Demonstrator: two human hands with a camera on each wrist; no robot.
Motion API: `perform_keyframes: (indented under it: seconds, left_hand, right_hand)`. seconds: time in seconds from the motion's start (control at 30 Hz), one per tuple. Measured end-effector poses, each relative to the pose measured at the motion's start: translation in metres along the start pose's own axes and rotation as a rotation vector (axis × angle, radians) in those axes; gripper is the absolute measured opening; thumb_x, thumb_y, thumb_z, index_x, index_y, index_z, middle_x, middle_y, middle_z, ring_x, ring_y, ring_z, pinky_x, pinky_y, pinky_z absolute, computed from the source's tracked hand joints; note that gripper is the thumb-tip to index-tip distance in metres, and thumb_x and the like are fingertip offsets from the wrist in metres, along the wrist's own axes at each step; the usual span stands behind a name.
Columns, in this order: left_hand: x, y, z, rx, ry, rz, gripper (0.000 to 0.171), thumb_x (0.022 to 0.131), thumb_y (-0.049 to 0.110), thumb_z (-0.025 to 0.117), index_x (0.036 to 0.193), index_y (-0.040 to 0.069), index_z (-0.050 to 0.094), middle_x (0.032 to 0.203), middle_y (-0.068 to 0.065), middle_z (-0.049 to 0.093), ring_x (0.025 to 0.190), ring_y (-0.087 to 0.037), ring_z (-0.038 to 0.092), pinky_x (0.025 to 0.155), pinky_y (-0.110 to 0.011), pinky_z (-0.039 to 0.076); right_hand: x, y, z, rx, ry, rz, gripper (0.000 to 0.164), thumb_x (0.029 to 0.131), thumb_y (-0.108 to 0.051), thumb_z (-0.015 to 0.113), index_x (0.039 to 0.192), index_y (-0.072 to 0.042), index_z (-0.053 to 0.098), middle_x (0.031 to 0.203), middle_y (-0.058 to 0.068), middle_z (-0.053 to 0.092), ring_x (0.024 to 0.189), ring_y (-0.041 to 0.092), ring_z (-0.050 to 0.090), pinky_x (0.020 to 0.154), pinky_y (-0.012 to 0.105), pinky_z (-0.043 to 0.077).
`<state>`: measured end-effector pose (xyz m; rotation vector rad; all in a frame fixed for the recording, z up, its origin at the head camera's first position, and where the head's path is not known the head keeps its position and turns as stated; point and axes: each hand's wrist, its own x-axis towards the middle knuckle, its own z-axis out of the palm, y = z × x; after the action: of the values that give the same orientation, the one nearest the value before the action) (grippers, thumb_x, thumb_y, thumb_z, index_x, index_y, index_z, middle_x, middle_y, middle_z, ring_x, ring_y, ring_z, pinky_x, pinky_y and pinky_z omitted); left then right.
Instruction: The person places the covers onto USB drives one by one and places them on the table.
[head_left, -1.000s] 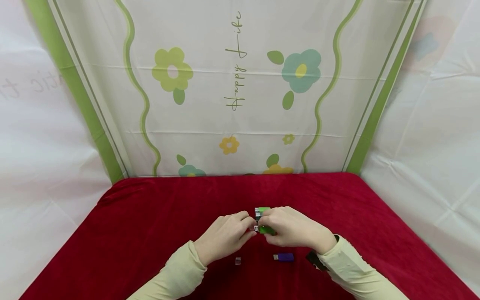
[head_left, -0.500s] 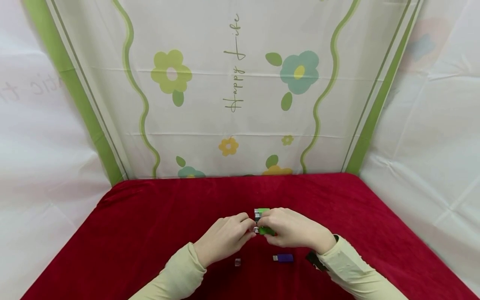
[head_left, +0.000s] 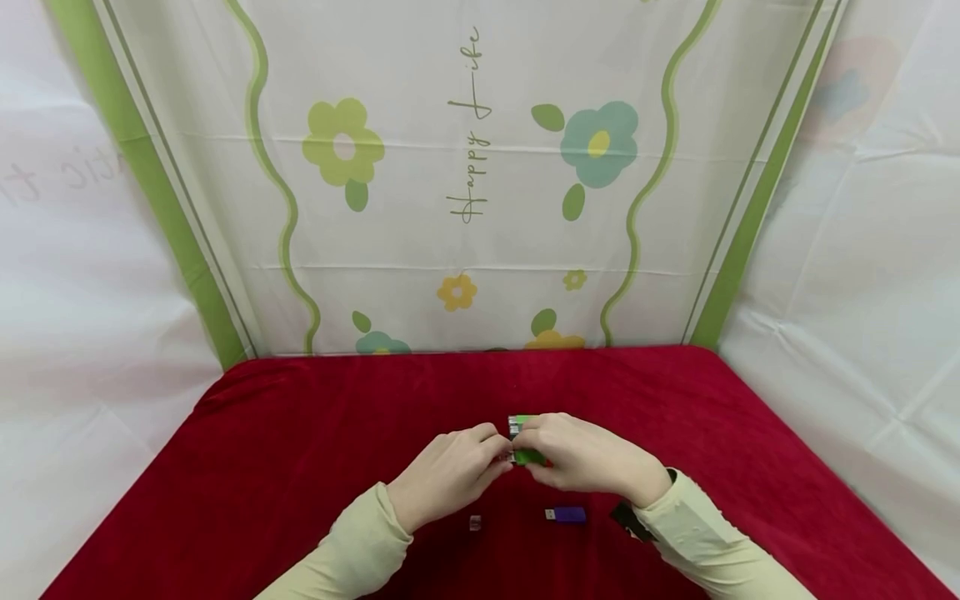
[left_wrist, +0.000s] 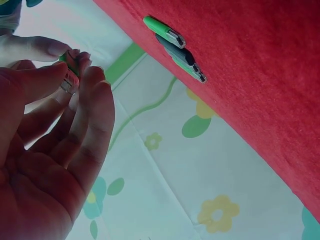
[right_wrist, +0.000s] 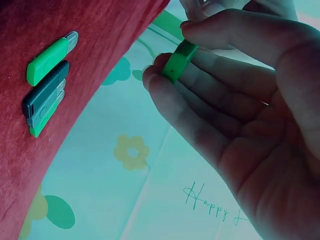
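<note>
My right hand point(head_left: 577, 454) pinches a green USB flash drive point(head_left: 529, 457) between thumb and fingertips. The drive's green body point(right_wrist: 179, 61) shows end-on in the right wrist view. Facing it, my left hand point(head_left: 453, 471) pinches a small clear cap point(left_wrist: 69, 85) at the connector end. Fingertips cover most of that joint, so how far the cap sits over the connector is hidden. Just beyond the hands lie several capped flash drives side by side, including a green one point(right_wrist: 50, 62) and a dark one point(right_wrist: 46, 90). A purple flash drive point(head_left: 568, 515) lies nearer, its metal connector bare.
A loose clear cap point(head_left: 476, 523) lies on the red cloth point(head_left: 360, 417) left of the purple drive. A black object point(head_left: 632, 522) shows beside the right sleeve. White fabric walls with printed flowers point(head_left: 343, 143) stand behind and at both sides.
The right hand has shifted slightly left with the green flash drive, and the gap between the hands is narrower. Less of the connector end shows. Things on the cloth have stayed put.
</note>
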<state>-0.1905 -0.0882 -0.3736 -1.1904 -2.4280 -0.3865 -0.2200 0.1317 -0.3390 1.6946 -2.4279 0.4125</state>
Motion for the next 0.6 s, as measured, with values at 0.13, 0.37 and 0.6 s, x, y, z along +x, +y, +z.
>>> perform_keyframes:
  seconds: [0.13, 0.37, 0.6]
  left_hand:
    - [0.0009, -0.0008, 0.0008, 0.03, 0.02, -0.006, 0.015, 0.089, 0.02, 0.076, 0.098, 0.011, 0.069, 0.084, 0.004, 0.058, 0.062, -0.002, 0.049, 0.054, -0.009, 0.04]
    - [0.0015, -0.0025, 0.0005, 0.032, 0.046, -0.02, 0.015, 0.09, 0.019, 0.074, 0.098, 0.009, 0.068, 0.084, 0.003, 0.057, 0.061, -0.003, 0.046, 0.054, -0.009, 0.039]
    - [0.0003, -0.001, 0.0015, 0.006, 0.045, -0.036, 0.016, 0.089, 0.021, 0.076, 0.096, 0.008, 0.07, 0.082, 0.002, 0.058, 0.061, -0.003, 0.046, 0.054, -0.011, 0.04]
  right_hand:
    - [-0.0002, 0.0004, 0.0005, -0.067, 0.036, -0.026, 0.016, 0.081, 0.0, 0.073, 0.092, -0.01, 0.068, 0.081, -0.005, 0.056, 0.07, 0.003, 0.045, 0.064, 0.013, 0.041]
    - [0.0013, -0.0007, -0.0028, -0.116, 0.052, -0.019, 0.015, 0.083, -0.002, 0.072, 0.085, -0.013, 0.062, 0.08, -0.009, 0.051, 0.069, 0.003, 0.044, 0.064, 0.015, 0.041]
    - [0.0, -0.0018, -0.0023, -0.087, 0.038, -0.007, 0.012, 0.085, -0.002, 0.072, 0.088, -0.011, 0.065, 0.081, -0.007, 0.052, 0.07, 0.003, 0.043, 0.064, 0.013, 0.04]
